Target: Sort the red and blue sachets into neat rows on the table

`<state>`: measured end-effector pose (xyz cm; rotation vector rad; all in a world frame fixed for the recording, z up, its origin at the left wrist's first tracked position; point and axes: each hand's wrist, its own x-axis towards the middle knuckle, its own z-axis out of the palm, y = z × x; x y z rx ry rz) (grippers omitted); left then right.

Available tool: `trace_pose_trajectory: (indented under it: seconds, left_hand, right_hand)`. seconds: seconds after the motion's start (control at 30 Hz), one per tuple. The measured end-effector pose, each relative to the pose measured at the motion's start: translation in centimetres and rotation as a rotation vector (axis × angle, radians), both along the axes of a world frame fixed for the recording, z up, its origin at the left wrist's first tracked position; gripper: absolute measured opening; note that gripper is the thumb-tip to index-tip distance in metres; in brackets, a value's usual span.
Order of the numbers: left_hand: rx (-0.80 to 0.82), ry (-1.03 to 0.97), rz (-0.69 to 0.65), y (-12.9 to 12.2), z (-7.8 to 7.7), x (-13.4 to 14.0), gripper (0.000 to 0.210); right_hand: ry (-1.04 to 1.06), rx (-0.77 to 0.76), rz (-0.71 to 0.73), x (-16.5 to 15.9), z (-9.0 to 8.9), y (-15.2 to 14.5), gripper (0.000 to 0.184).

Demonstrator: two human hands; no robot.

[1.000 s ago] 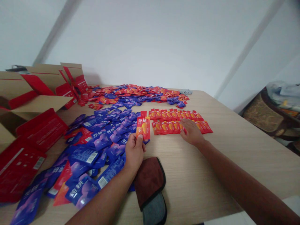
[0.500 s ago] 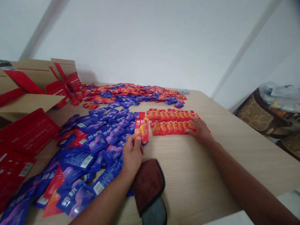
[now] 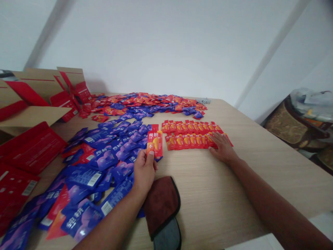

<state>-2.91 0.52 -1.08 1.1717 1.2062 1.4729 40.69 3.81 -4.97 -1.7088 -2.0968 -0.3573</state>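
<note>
The fingers (image 3: 150, 157) of my left hand (image 3: 143, 172) were clamped on the lower end of a single red sachet (image 3: 155, 141), my thumb across its front, the orange fruit print facing me. I held it just left of the near row (image 3: 186, 141) of overlapping red sachets, at the edge of the blue sachets (image 3: 104, 158). My right hand (image 3: 221, 147) lay over that row's right end, fingers slightly apart — whether they pressed down, I couldn't tell. The far row (image 3: 191, 127) ran just behind. Near my left wrist lay a brown cloth piece (image 3: 162, 205) with black edging. The blue sachets spread out to my left, and beyond them a mixed red-and-blue heap (image 3: 145, 100) ran along the back of the desk (image 3: 197, 189). Open red-and-tan cartons (image 3: 33, 147) stood at the far left.
</note>
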Motion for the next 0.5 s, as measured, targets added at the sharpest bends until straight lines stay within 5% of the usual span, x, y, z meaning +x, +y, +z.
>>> trace_pose_trajectory:
  seconds: [0.17,0.27,0.37,0.5]
  left_hand:
    - [-0.01,-0.005,-0.002,0.0,0.0,0.0,0.034]
    - [-0.018,-0.014,-0.009,0.0,0.0,0.0,0.034]
    - [-0.012,-0.016,-0.006,-0.1,0.0,0.0,0.033]
    - [-0.007,-0.035,0.001,-0.1,0.0,0.1,0.032]
  right_hand:
    - [0.037,0.041,0.116,-8.4,2.7,0.5,0.067]
    - [0.031,-0.084,0.287,-13.6,3.6,1.9,0.065]
    - [-0.052,-0.239,0.445,-17.4,3.6,3.7,0.064]
    - [-0.085,-0.31,0.408,-19.8,3.0,5.3,0.061]
